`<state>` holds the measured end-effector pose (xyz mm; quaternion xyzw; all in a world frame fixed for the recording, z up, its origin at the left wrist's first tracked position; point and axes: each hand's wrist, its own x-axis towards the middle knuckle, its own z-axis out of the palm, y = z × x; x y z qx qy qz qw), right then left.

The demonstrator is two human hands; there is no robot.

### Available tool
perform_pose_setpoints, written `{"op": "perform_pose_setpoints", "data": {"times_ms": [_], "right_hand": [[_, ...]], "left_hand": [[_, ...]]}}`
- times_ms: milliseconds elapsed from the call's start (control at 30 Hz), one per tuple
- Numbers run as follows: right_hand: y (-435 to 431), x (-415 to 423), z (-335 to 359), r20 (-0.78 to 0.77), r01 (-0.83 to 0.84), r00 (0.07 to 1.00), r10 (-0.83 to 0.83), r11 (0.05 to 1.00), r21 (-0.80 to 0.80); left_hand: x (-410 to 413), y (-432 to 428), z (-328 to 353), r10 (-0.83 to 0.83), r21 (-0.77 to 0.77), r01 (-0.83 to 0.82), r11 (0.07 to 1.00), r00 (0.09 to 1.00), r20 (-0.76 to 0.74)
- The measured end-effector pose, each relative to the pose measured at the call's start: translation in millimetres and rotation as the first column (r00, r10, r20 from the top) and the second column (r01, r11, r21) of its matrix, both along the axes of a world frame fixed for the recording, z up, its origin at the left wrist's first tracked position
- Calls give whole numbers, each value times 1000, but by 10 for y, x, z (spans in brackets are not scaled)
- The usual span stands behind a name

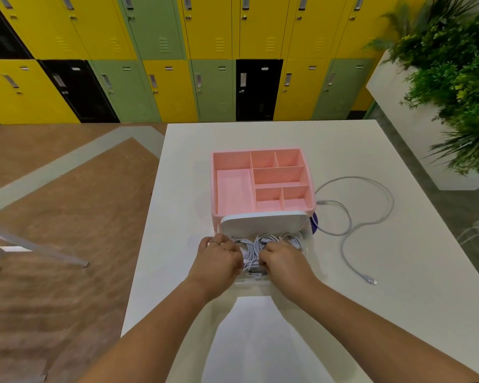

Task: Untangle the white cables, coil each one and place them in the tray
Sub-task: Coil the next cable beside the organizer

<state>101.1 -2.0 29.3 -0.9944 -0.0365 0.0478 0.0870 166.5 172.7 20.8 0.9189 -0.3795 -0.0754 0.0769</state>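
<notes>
A pink tray with several compartments stands in the middle of the white table; every compartment I can see into is bare. A clear drawer with a white front sticks out below its near side. Coiled white cables lie in that drawer. My left hand and my right hand are both down on the coils, fingers curled into them. Whether either hand actually grips a cable is hidden by the knuckles. One loose white cable sprawls on the table to the tray's right, its plug near the right edge.
The white table ends close on the left, above a brown floor. A purple disc peeks from under the tray's right corner. A white planter with green plants stands at the right. Coloured lockers fill the far wall.
</notes>
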Motion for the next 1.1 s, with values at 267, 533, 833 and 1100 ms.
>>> {"op": "perform_pose_setpoints", "data": {"times_ms": [267,533,833,1100], "right_hand": [[-93,61,7,2,4,1000,-4,993,119],[-99,-20,-50,24,-32,999,28,981,190],[-67,-60,-67,20,-41,999,39,989,142],[28,66,-89,-59,-73,996,71,997,-27]], "left_hand": [[-1,-21,39,13,46,-11,999,999,-48],[59,-66,49,26,73,-24,997,999,-20],[93,-53,-120,-64,81,60,995,997,51],[101,-44,-71,-80,-8,80,997,997,16]]}}
